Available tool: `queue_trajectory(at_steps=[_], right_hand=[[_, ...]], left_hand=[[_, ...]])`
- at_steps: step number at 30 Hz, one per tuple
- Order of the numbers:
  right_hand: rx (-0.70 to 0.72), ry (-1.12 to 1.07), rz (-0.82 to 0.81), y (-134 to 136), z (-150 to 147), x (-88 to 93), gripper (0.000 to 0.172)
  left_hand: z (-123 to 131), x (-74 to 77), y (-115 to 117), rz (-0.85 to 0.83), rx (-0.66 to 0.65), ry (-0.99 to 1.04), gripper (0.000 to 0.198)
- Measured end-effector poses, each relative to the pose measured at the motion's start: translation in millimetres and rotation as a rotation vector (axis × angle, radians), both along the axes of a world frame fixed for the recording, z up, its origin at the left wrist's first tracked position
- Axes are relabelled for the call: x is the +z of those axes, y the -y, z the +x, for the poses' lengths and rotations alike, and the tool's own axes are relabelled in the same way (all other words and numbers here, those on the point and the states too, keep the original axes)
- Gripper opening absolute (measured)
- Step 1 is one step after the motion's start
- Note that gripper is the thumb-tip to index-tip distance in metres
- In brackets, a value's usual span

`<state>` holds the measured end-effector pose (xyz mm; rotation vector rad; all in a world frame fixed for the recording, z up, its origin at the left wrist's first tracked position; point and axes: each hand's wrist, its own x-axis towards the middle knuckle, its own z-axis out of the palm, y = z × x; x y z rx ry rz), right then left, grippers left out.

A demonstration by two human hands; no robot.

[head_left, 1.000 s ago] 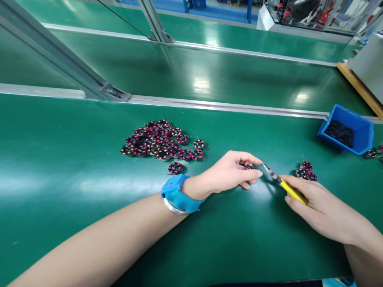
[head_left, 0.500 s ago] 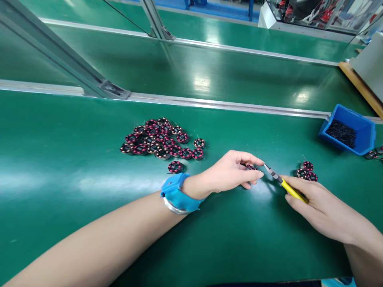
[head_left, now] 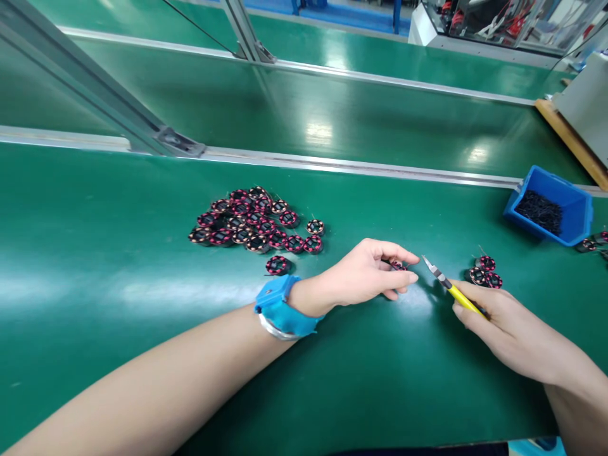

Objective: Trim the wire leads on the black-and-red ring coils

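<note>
As right fingers clamped on pliers are easing rightward, left fingers are gripping 1 ring, tool contact apparently ended.

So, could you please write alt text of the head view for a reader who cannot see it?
A person's left hand holds a small ring-shaped part; the right hand holds yellow-handled pliers, tips toward the left hand. On the green table are a cluster of similar parts at left, three more at right, and a blue bin of dark pieces.
</note>
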<state>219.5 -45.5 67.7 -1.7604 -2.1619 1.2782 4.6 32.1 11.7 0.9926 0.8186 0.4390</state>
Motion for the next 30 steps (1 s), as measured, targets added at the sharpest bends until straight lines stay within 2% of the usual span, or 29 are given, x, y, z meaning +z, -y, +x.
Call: queue_trajectory(at_steps=[5, 10, 18, 24, 30], right_hand=[[0.012, -0.014, -0.058, -1.4, 0.6, 0.9, 0.031], [-0.009, -0.039, -0.084, -1.2, 1.8, -0.5, 0.035], [-0.053, -0.153, -0.168, -2.1, 8.8, -5.6, 0.029], [-0.071, -0.181, -0.222, -4.0, 11.2, -8.7, 0.019], [-0.017, -0.179, -0.261, -1.6, 12.4, -4.2, 0.02]], left_hand=[[-0.4, -0.3, -0.1, 0.004, -0.012, -0.002, 0.041], [-0.7, 1.0, -1.4, 0.001, -0.025, -0.013, 0.045], [-1.3, 0.1, -3.9, -0.114, -0.078, 0.078, 0.047], [-4.2, -2.0, -5.6, -0.093, -0.102, 0.09, 0.042], [-7.3, -0.7, -7.3, -0.076, -0.175, 0.068, 0.04]])
